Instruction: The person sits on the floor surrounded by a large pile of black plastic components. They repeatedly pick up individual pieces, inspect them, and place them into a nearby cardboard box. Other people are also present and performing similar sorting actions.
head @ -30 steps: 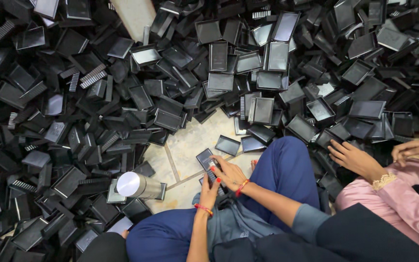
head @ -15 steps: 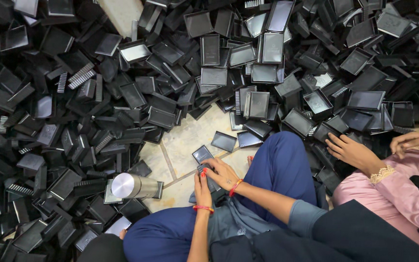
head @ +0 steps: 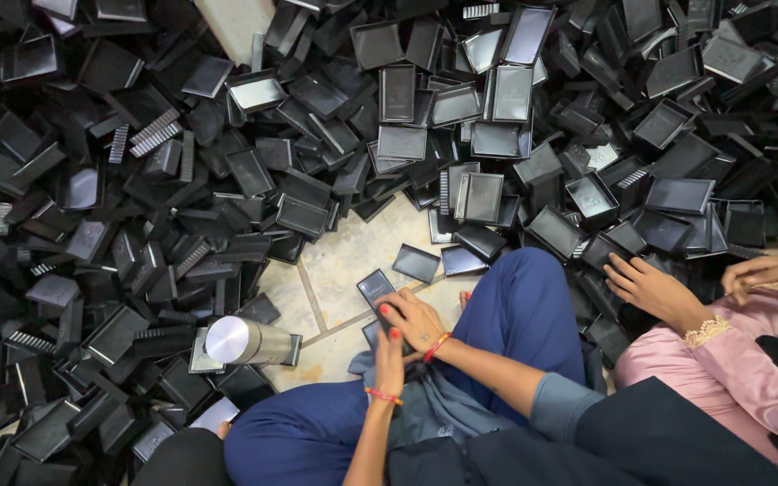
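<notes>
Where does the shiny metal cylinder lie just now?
In the head view, the metal cylinder lies on its side, lower left of centre, at the black tray pile's edge, left of the person's hands.

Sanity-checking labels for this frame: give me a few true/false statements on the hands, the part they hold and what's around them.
1. Both hands, right hand and left hand, are on a small black tray. True.
2. The metal cylinder stands upright on the person's knee. False: it lies on its side on the floor, left of the hands, at the edge of the heap.
3. A heap of black trays covers most of the tiled floor. True.
4. Nobody else is in view. False: a co-worker's hand, with a pink sleeve, reaches into the trays on the right.
5. The person wears blue trousers. True.
</notes>
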Motion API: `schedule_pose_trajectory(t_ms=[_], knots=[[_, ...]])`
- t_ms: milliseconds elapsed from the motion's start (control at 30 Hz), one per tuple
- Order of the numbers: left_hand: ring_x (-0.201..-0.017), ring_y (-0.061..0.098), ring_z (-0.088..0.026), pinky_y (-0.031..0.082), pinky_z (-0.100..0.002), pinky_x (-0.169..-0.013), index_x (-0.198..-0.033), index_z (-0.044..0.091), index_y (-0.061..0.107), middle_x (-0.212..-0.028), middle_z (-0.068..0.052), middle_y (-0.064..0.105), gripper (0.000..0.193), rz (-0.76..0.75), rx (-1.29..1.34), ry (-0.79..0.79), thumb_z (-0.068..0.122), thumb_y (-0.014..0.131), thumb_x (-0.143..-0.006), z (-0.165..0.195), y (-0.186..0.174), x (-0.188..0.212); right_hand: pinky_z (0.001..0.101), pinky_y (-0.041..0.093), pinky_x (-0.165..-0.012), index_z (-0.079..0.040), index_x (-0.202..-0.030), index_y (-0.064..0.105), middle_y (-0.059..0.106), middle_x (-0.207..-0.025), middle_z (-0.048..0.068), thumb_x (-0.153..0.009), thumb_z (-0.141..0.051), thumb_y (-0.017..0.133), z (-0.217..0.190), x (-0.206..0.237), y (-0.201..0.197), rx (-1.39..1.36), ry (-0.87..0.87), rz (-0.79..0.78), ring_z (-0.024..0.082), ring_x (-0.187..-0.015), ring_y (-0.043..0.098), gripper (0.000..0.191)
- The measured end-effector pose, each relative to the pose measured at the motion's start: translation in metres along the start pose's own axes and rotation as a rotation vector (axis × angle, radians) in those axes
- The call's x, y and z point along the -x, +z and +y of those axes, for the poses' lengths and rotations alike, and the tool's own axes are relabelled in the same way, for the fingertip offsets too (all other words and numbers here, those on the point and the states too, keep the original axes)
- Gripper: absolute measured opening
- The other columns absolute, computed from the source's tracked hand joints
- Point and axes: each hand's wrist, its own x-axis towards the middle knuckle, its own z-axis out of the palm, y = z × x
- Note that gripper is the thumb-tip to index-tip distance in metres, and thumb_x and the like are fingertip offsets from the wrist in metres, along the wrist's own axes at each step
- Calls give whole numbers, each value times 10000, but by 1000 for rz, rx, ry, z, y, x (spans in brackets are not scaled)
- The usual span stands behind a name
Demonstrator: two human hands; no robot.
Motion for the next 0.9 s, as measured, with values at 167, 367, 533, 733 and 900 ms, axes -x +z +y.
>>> schedule_pose_trajectory(t_ms=[167,367,533,733,900], knots=[[-773,705,-192,536,-293,-679,-1249,-1,664,-882,-143,767,487,34,-442,205,341,771,-919,-5,-1,7,457,480,-693,-62,-816,680,633,-788,167,-966,-440,583,6,-15,-9,106,-1,202,373,-792,642,419],[-638,684,-113,542,-274,-586,-1234,7,653,-826,-89,757,477,167,-203,134,264,787,-855,-15,-13,0,465,431,-534,-56,-714,630,568,-596,178,-929,-461,617,4,-12,-17,94,95,267,361,-557,627,458],[-613,553,-160,473,-355,-564,-1134,-6,740,-716,-149,689,479,302,-433,122,346,833,-823,-19,-14,-8,464,425,-529,-87,-782,673,602,-628,180,-957,-491,566,-6,-13,-11,59,87,287,377,-579,629,453],[-641,563,-286,488,-417,-671,-894,-64,678,-766,-200,677,513,651,-515,184,435,798,-906,-12,-33,-13,471,422,-562,-43,-940,625,576,-654,229,-961,-525,575,-10,8,-8,95,24,-80,413,-630,614,485],[-695,619,-330,495,-444,-683,-890,-53,680,-826,-231,688,536,503,-640,192,469,795,-924,-12,-45,-21,465,475,-618,-12,-947,683,627,-744,237,-975,-488,605,14,6,0,114,4,-59,377,-676,652,483]])
